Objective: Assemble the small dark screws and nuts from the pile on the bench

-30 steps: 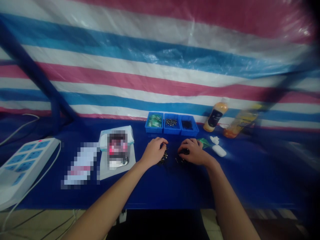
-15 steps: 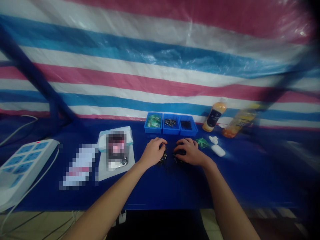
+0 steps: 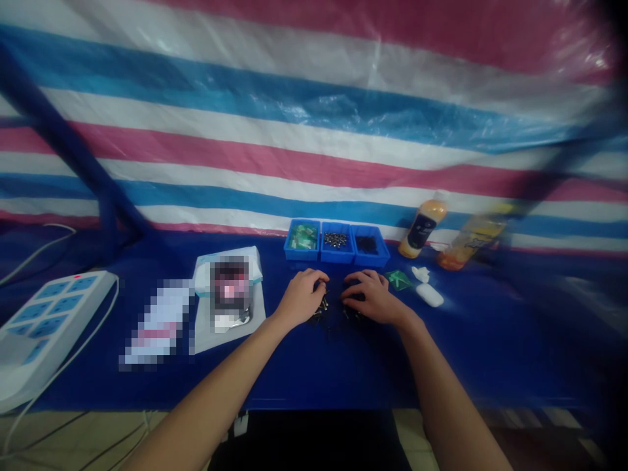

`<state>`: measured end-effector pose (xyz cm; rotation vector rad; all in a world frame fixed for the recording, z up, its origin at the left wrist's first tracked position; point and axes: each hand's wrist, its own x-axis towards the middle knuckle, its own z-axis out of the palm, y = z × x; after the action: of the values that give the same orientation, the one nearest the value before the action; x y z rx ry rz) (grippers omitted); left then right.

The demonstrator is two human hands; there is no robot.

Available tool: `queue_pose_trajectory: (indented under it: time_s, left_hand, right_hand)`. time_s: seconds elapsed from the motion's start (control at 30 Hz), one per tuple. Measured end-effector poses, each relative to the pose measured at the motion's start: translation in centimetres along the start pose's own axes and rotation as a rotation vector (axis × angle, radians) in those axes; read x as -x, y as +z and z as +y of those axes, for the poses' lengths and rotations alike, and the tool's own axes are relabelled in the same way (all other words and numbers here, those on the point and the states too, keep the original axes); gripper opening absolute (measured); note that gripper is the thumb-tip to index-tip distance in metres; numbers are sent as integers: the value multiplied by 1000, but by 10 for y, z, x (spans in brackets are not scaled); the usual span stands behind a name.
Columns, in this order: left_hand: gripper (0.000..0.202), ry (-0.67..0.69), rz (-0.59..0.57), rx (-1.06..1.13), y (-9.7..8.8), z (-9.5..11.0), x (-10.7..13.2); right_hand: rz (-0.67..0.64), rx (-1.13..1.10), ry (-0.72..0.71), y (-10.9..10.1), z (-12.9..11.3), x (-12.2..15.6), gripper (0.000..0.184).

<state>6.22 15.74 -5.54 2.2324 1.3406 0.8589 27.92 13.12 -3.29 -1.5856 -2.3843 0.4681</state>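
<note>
My left hand (image 3: 300, 298) and my right hand (image 3: 375, 298) rest close together at the middle of a blue-covered table (image 3: 441, 353). Between and under them lies a loose scatter of small dark metal parts (image 3: 334, 315), possibly screws. The fingers of both hands curl down at the scatter. A dark lump (image 3: 356, 296) sits under my right fingers. Whether either hand holds a part is hidden by the fingers.
A blue three-compartment tray (image 3: 336, 241) stands behind my hands, holding green packets, metal pieces and dark parts. To the right are a green packet (image 3: 398, 280), a white case (image 3: 430, 295) and several bottles. A power strip (image 3: 49, 327) and blurred packages lie left.
My right hand has slid slightly left, its fingers stretched flatter towards the scatter. My left hand has barely moved.
</note>
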Motion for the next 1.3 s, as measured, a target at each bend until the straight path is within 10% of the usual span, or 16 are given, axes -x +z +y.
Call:
queue_pose_trajectory:
  time_s: [0.8,1.3]
  left_hand:
    - [15,120,106,63,-11,21,2]
    - [13,163,155,202,-10,19,3]
  right_hand:
    - [472,-460,-35,14,-29,-15,23]
    - [493,-570,-103,21,-32,-16,24]
